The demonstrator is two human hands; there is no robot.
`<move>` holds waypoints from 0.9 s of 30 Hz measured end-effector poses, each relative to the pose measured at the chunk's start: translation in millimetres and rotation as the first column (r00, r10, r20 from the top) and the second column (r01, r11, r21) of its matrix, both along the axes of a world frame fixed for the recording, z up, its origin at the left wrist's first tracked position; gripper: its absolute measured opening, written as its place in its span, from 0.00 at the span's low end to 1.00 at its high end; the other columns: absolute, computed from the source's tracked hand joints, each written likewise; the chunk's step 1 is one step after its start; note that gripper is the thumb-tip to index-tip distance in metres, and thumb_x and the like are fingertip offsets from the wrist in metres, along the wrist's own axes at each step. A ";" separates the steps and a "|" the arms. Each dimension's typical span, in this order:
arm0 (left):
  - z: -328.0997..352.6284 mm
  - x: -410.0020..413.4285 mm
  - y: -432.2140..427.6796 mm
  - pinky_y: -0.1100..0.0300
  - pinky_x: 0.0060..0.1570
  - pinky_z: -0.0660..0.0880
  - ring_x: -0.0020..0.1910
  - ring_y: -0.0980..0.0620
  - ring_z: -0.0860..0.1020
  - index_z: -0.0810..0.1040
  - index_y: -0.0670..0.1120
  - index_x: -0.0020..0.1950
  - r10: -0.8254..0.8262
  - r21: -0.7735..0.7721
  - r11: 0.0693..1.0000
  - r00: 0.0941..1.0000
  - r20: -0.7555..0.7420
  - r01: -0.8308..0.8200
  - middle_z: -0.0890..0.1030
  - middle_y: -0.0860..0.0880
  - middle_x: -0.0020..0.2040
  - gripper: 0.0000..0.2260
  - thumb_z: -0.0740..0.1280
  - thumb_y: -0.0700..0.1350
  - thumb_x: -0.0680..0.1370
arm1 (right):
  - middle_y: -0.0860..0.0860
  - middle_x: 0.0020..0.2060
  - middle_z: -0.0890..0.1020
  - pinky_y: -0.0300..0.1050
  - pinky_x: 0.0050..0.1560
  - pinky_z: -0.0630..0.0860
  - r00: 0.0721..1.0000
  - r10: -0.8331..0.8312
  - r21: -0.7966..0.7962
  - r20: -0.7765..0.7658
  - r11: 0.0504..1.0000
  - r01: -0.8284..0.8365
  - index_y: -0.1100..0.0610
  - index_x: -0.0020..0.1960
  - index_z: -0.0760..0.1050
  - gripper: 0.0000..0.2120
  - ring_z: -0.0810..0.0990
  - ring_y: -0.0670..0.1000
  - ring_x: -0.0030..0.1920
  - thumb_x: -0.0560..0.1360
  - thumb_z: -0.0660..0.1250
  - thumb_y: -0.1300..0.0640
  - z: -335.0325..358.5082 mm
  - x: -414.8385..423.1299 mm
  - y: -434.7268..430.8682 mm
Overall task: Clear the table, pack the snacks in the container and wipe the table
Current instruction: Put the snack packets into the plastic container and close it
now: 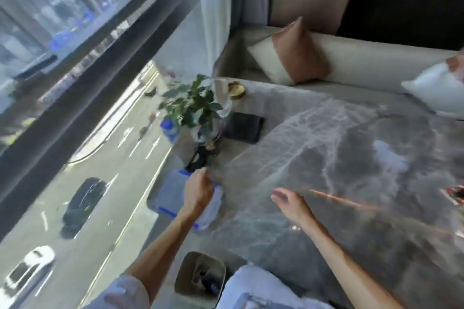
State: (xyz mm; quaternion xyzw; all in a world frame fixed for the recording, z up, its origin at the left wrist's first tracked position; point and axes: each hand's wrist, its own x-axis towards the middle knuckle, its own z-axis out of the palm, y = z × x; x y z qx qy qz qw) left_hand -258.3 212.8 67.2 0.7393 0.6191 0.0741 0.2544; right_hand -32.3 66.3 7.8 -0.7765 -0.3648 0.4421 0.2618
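Note:
The whole view is blurred by motion. A clear plastic container with blue clips [170,195] sits at the left edge of the grey marble table [326,158]. My left hand [198,190] hovers over the container's right side, its fingers closed together with nothing visible in them. A white cloth [213,211] lies crumpled beneath that hand, next to the container. My right hand [288,202] floats above the table's middle, fingers apart and empty. A red-and-white snack packet [455,194] shows at the right edge.
A leafy plant in a glass vase [194,108], a blue-capped bottle [170,128], a black flat square [243,126], a gold round item [236,90] and a black object [198,160] crowd the table's far left. A bin [200,273] stands below. A sofa with cushions [296,55] lies beyond.

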 end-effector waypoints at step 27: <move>-36.4 -93.0 59.4 0.55 0.36 0.63 0.36 0.47 0.68 0.78 0.34 0.42 0.245 -0.508 0.841 0.968 0.052 -0.186 0.70 0.42 0.38 0.10 0.63 0.39 0.66 | 0.53 0.50 0.79 0.53 0.63 0.75 0.713 -0.429 -0.400 -0.555 0.889 0.223 0.57 0.66 0.71 0.17 0.78 0.52 0.49 0.79 0.65 0.57 -28.1 -109.2 56.3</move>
